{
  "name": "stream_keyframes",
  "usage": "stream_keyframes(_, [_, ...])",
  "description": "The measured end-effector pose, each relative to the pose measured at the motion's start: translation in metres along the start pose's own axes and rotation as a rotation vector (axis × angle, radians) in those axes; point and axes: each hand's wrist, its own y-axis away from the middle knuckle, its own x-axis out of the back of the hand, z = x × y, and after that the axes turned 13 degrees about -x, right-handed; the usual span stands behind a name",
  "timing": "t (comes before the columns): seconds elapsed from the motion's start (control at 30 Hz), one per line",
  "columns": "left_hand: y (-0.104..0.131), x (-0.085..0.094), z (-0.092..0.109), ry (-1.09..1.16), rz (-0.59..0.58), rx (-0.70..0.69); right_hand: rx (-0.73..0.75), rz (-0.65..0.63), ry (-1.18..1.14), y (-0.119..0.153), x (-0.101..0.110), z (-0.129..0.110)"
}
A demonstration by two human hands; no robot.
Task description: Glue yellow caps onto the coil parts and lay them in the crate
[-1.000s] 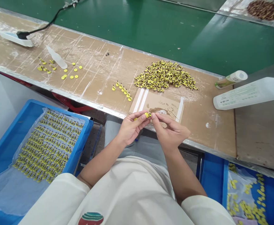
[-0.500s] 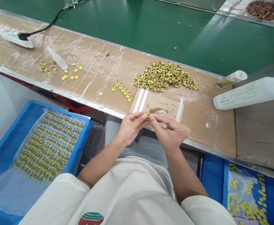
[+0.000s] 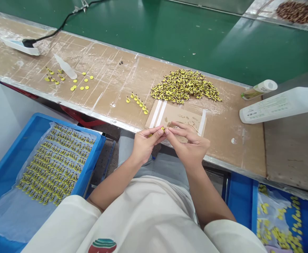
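Note:
Above the front edge of the bench, my left hand (image 3: pixel 144 144) pinches a small yellow piece (image 3: pixel 163 129) between thumb and fingers. The thumb and forefinger of my right hand (image 3: pixel 192 146) meet at the same piece, its other fingers spread. Fingers cover most of the piece, so its full shape is hidden. Behind my hands lies a cardboard sheet (image 3: pixel 178 113) with white tape strips and a brown smear. Beyond it is a heap of small yellow and dark brown parts (image 3: pixel 187 84). A few small figures on yellow discs (image 3: pixel 139 102) stand in a row to the left.
A blue tray (image 3: pixel 97 149) at lower left holds rows of assembled figures. Loose yellow discs (image 3: pixel 82 88), a white dropper-like bottle (image 3: pixel 65 66) and a power strip (image 3: pixel 22 47) lie farther left. At right are a large white bottle (image 3: pixel 277 107) and a blue tray of discs (image 3: pixel 254 207).
Both hands have shifted slightly left and the right wrist has turned a little. The small yellow piece stays pinched between them, now showing less of itself.

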Motion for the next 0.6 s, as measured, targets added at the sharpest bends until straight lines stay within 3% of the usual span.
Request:
stream_keyframes(0.3, [0.0097,-0.0025,0.0041,-0.099,-0.051,-0.078,-0.108,0.024,-0.151,0.0023,-0.0051,-0.0051])
stream_keyframes(0.6, [0.0097,-0.0012,0.008,-0.153,-0.068,-0.13,-0.232,-0.033,-0.286,0.0009,-0.0076,-0.0069])
